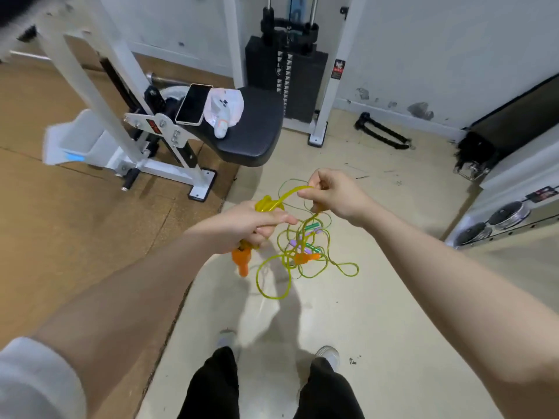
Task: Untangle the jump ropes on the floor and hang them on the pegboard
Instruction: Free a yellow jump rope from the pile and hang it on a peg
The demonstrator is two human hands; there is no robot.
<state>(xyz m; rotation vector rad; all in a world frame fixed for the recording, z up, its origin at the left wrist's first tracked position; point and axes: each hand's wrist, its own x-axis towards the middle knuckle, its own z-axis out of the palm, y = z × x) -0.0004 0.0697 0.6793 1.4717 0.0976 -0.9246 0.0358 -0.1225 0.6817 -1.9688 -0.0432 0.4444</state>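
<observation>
A yellow jump rope with orange handles runs between my hands. My left hand grips a coiled bundle of it, and one orange handle hangs below the fist. My right hand pinches a strand of the same rope at the same height. Below them on the pale floor lies a tangle of yellow rope loops with another orange handle and green and purple handles mixed in. No pegboard is in view.
A white gym machine with a black padded seat stands ahead left, a phone and a white bag on it. A black weight stack stands behind. Weight plates sit at the right. My feet are below the tangle.
</observation>
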